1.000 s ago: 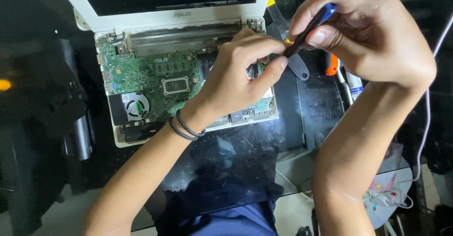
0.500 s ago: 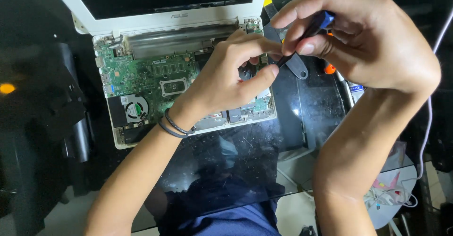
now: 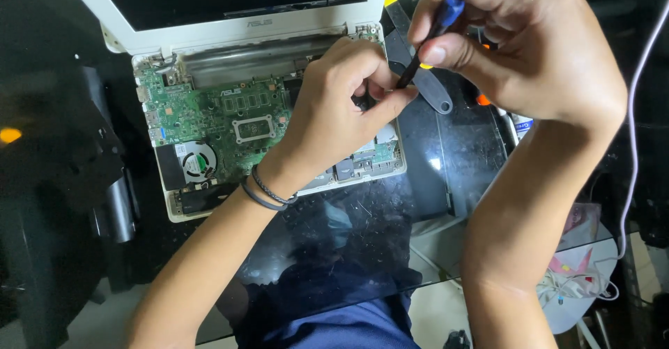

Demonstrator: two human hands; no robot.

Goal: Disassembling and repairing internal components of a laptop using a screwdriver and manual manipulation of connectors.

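An opened white laptop (image 3: 209, 39) lies on a dark glass table, its green circuit board (image 3: 209, 122) and round fan (image 3: 198, 161) exposed. My right hand (image 3: 529, 49) grips a small screwdriver (image 3: 431, 36) with a blue cap, its shaft slanting down to the left. My left hand (image 3: 334, 112) rests over the right part of the board, thumb and fingers pinched around the screwdriver's tip. What lies under the fingers is hidden. Two dark bands circle my left wrist.
A grey flat tool (image 3: 421, 77) lies right of the laptop. A dark glass tabletop (image 3: 362, 230) ends near my body. A white cable (image 3: 637, 133) hangs at the right edge. A dark cylindrical object (image 3: 115, 195) stands to the left. Small bits sit below the glass at lower right.
The view has shifted slightly. My right hand has lowered the screwdriver, and my left fingers have closed more tightly around its tip over the board.
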